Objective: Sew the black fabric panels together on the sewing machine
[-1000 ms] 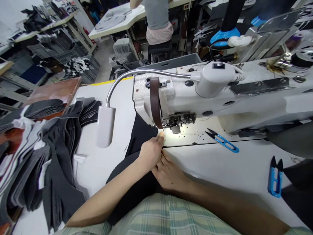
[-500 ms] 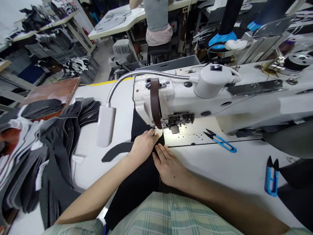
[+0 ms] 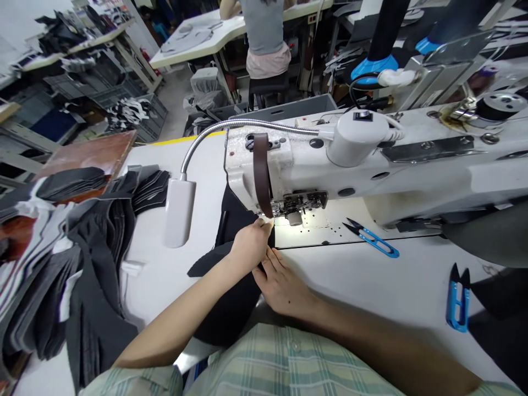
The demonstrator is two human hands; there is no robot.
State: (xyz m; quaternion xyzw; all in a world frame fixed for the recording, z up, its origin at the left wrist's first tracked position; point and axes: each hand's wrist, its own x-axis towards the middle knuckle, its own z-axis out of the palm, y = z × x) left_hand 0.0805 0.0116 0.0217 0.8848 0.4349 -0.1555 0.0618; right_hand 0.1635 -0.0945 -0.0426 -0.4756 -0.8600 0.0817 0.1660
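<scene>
Black fabric (image 3: pixel 231 308) runs under the needle area of a white sewing machine (image 3: pixel 264 170) and hangs toward my lap. My left hand (image 3: pixel 251 245) is closed on the fabric right in front of the presser foot, fingers bent and fingertips in the lamp light. Beside it, my right hand (image 3: pixel 284 283) lies along the fabric's right edge, fingers stretched out and thumb apart. A dark curved strip (image 3: pixel 210 259) sticks out to the left from under my left wrist. The brown strap (image 3: pixel 261 170) on the machine head partly hides the needle.
Blue thread snips (image 3: pixel 377 242) lie on the machine bed, and a second pair of snips (image 3: pixel 457 300) lies farther right. A gooseneck lamp (image 3: pixel 180 212) hangs at the left. Stacks of dark cut pieces (image 3: pixel 99 275) cover the left side. A person (image 3: pixel 266 38) sits at another table behind.
The black fabric has moved forward under the machine, with more of it now beyond the needle. My left hand has shifted slightly right, the dark strip with it. My right hand slid slightly left.
</scene>
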